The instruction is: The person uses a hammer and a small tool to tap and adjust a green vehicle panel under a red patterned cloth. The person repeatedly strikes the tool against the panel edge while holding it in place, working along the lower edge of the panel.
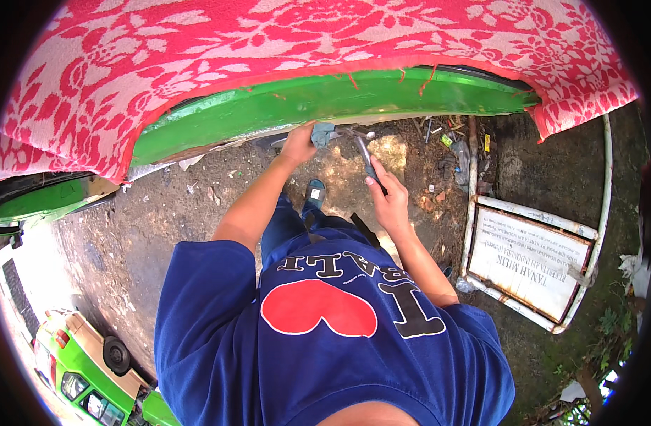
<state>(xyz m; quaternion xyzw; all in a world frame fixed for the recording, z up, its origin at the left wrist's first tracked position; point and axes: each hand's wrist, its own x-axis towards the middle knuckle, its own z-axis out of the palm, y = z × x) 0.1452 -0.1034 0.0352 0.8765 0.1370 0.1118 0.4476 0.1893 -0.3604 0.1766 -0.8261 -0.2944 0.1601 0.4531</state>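
My left hand [298,145] is closed around a bunched blue-grey rag [323,135] by the lower edge of a green vehicle panel [268,106]. Whether the rag wraps something hard, I cannot tell. To its right, my right hand [390,200] grips a hammer [363,150] by its dark handle. The metal head points up and away from me, close to the rag and just below the panel's edge. A red and pale floral blanket [304,35] is draped over the vehicle, its fringed hem hanging above the green metal.
A rusty white metal frame with a sign board [527,259] lies to my right. Litter and a clear plastic bottle [461,156] are scattered on the dirt ground [176,206]. My sandalled foot [315,193] is below my hands. Another green vehicle [91,376] stands at the lower left.
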